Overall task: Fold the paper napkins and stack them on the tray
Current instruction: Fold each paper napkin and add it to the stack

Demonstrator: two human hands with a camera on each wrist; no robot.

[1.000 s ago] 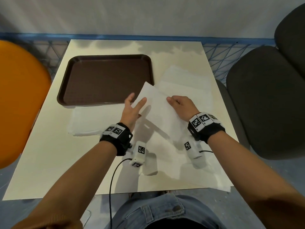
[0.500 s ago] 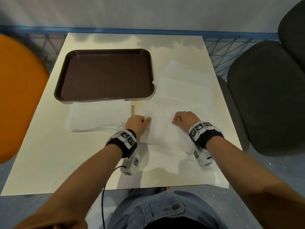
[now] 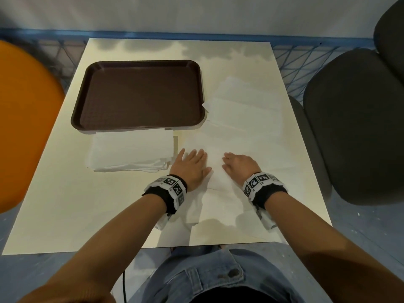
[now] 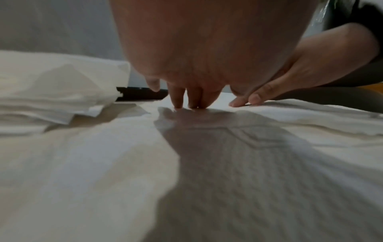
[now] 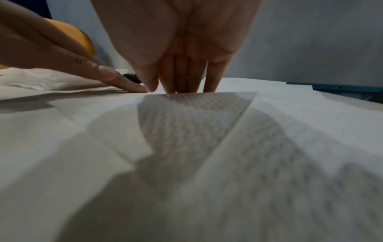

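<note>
A white folded napkin (image 3: 215, 162) lies flat on the table near the front, on top of other unfolded napkins. My left hand (image 3: 192, 164) presses on its left part with straight fingers (image 4: 178, 99). My right hand (image 3: 237, 166) presses flat on its right part, fingers (image 5: 182, 81) straight and touching the paper. A brown tray (image 3: 140, 95) sits at the back left with nothing on it. In front of the tray lies a stack of white napkins (image 3: 131, 152).
More unfolded napkins (image 3: 244, 110) are spread to the right of the tray. An orange chair (image 3: 24, 119) stands left of the table and dark grey chairs (image 3: 354, 127) to the right. My lap in jeans is at the table's front edge.
The napkin, lifted a second ago, has been folded toward me and laid flat. Both hands went from pinching its edge to pressing it down with straight fingers.
</note>
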